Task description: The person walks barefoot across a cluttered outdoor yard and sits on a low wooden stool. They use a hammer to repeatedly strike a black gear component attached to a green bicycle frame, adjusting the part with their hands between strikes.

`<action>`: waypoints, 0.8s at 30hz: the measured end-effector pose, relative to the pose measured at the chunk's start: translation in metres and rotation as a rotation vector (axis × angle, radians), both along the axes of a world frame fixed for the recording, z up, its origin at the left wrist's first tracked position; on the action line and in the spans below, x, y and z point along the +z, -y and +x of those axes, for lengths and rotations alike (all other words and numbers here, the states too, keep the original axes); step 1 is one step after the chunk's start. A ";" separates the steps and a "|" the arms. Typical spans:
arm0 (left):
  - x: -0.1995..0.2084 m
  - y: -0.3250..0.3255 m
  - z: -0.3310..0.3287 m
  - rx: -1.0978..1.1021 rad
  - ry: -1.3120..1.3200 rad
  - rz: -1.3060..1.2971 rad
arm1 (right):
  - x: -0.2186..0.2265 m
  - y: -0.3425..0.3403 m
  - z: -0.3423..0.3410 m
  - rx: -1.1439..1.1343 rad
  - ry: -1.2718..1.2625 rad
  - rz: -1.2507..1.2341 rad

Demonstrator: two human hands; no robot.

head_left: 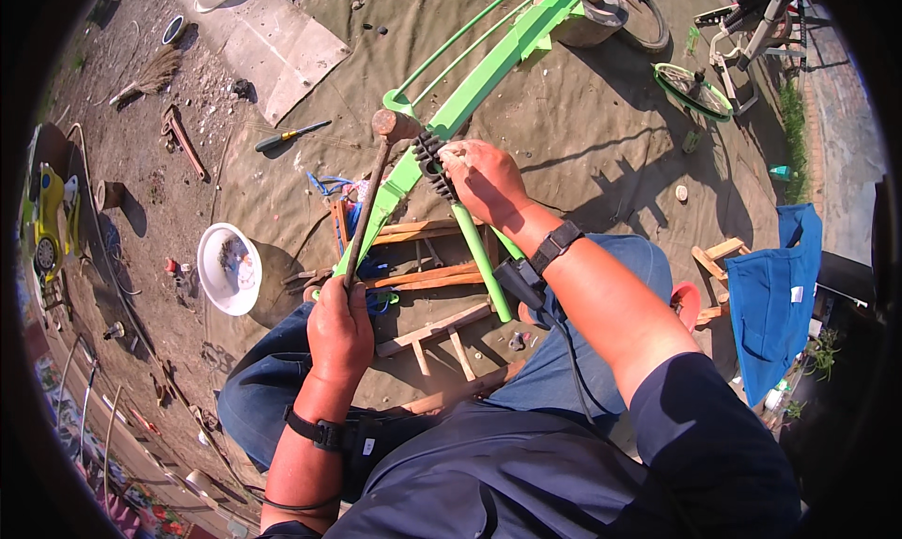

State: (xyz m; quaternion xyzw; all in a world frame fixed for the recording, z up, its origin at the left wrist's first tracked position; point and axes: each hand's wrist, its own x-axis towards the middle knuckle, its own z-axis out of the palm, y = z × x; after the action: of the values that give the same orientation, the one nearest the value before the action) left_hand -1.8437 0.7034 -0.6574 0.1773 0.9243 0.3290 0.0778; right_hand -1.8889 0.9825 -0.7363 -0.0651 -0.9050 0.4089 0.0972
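Note:
My left hand (340, 332) is closed round the handle of a hammer (372, 196). The hammer's rusty head (393, 125) is up beside a black ribbed part (434, 159), next to a bright green metal frame (498, 69). My right hand (487, 184) is closed at the ribbed part, fingertips against its upper end; whether something small is pinched there I cannot make out. From the ribbed part a green tube (481, 262) slants down between my knees. The frame runs to the upper right, with thin green rods (460, 46) alongside.
Wooden slatted frames (432, 332) lie between my legs. Leftward are a white bowl (209, 274), a screwdriver (293, 136), a pipe wrench (185, 144) and a broom (150, 77). A blue cloth (775, 304) hangs at right, a small green-rimmed wheel (693, 93) above it.

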 end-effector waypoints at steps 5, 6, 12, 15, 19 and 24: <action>0.001 -0.001 0.004 -0.011 0.009 -0.018 | -0.001 0.002 0.002 -0.017 -0.004 0.009; 0.001 -0.001 0.005 -0.017 0.016 -0.018 | -0.002 0.001 0.002 0.010 -0.032 0.051; 0.003 -0.003 0.012 -0.067 0.083 -0.045 | 0.004 0.005 0.000 0.093 -0.012 0.249; 0.003 -0.003 0.011 -0.071 0.079 -0.044 | 0.003 0.004 -0.003 0.054 -0.019 0.185; 0.002 -0.004 0.008 -0.059 0.051 -0.026 | -0.004 0.001 -0.002 0.055 -0.037 0.177; 0.001 -0.005 0.008 -0.040 0.064 -0.009 | -0.003 0.002 -0.001 0.079 -0.113 0.183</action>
State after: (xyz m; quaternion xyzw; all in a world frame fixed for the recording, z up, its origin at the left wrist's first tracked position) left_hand -1.8357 0.7079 -0.6565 0.1847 0.9191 0.3286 0.1144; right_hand -1.8896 0.9802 -0.7392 0.0027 -0.9335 0.3313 0.1372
